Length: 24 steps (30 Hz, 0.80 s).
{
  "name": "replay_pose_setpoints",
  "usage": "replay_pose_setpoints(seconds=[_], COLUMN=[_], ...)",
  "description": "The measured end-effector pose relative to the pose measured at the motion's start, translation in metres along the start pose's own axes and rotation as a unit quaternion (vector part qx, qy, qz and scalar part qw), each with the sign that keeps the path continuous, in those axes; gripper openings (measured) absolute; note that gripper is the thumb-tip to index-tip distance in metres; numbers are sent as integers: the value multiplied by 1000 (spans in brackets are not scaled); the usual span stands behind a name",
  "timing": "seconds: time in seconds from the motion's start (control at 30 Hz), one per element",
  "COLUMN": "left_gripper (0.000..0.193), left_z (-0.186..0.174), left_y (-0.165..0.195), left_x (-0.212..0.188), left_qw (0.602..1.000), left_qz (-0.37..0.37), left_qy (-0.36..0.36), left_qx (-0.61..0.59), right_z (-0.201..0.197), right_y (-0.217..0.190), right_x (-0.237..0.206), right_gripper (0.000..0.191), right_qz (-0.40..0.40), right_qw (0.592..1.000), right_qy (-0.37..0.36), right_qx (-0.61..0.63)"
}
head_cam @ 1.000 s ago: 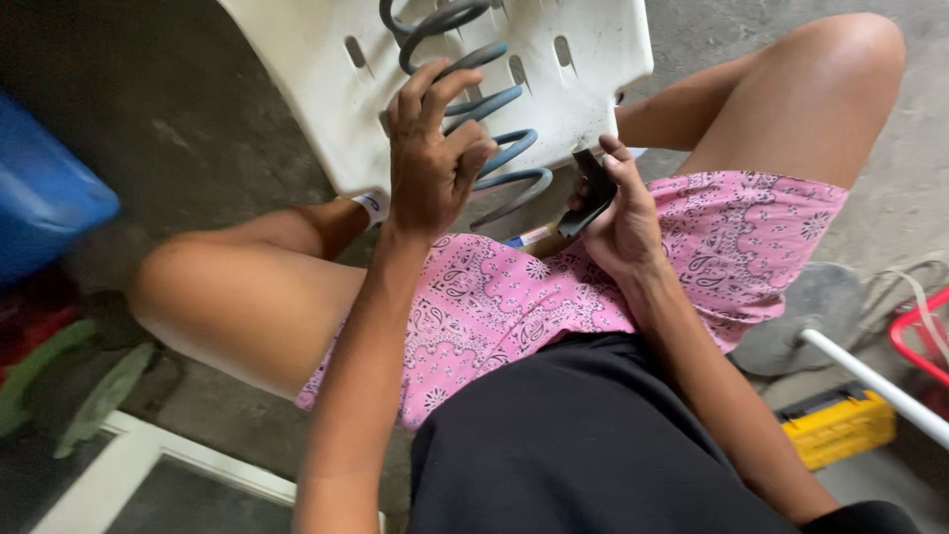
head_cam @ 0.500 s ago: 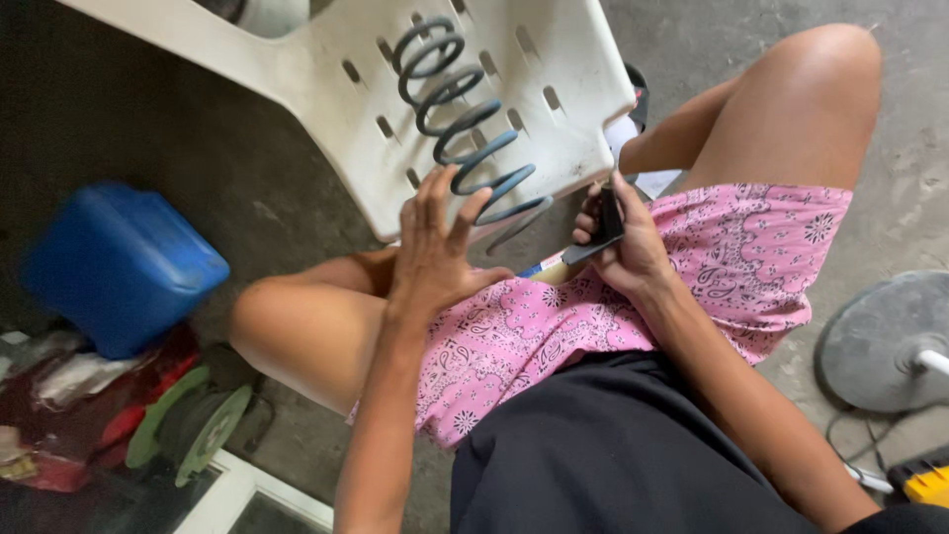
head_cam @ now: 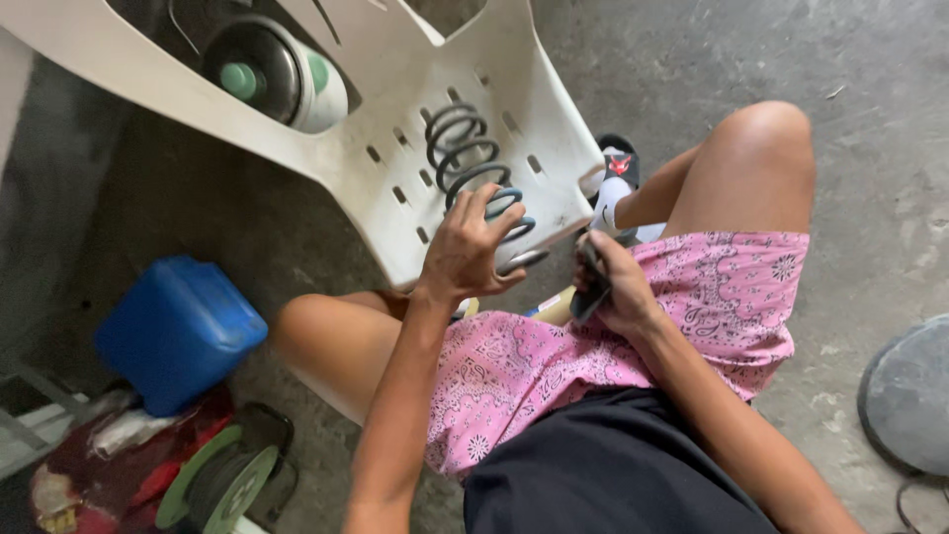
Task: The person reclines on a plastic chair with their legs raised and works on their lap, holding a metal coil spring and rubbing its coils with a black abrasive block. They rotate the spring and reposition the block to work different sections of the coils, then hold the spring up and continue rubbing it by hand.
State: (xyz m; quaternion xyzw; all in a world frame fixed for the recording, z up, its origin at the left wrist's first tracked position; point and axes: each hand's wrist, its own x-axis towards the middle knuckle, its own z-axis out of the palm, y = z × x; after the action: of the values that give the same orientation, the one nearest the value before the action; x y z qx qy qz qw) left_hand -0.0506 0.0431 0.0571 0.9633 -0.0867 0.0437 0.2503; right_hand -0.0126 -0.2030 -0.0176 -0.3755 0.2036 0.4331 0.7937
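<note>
A dark coil spring (head_cam: pixel 465 148) lies on the seat of a white plastic chair (head_cam: pixel 395 119) in front of me. My left hand (head_cam: pixel 465 247) grips the near end of the spring, fingers wrapped over its lower coils. My right hand (head_cam: pixel 608 287) rests on my pink patterned shorts (head_cam: pixel 692 307) at the chair's front edge, closed around a dark flat object (head_cam: pixel 593 287); what the object is I cannot tell. My bare knees frame both sides of the chair.
A round black and white part with a green cap (head_cam: pixel 272 74) sits at the back of the chair. A blue plastic canister (head_cam: pixel 178 331) stands on the concrete floor at left, above a green wheel-like reel (head_cam: pixel 222 485) and red clutter. A grey round base (head_cam: pixel 909 396) lies at right.
The view has swung left and up, showing more of the chair. My left hand lifted from my thigh back onto the spring's near coils. The right hand stays shut on the dark object.
</note>
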Motion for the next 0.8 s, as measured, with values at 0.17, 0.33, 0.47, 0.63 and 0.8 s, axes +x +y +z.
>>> replay_pose_setpoints(seconds=[0.17, 0.33, 0.47, 0.63, 0.8], left_gripper=[46, 44, 42, 46, 72], left_z=[-48, -70, -75, -74, -63], left_y=[10, 30, 36, 15, -12], left_x=[39, 57, 71, 93, 78], left_qw=[989, 972, 960, 913, 859], left_qz=[-38, -99, -156, -236, -165], left_qy=[-10, -50, -75, -211, -163], left_qx=[-140, -205, -220, -257, -457], right_z=[26, 44, 53, 74, 94], right_y=[-5, -14, -19, -18, -20], right_x=[-12, -21, -31, -34, -26], right_gripper=[35, 32, 29, 24, 25], right_qz=[-1, -41, -46, -34, -25], right_qw=[990, 994, 995, 995, 995], right_qy=[-118, -50, -30, -79, -100], right_qx=[-82, -89, -79, -59, -15])
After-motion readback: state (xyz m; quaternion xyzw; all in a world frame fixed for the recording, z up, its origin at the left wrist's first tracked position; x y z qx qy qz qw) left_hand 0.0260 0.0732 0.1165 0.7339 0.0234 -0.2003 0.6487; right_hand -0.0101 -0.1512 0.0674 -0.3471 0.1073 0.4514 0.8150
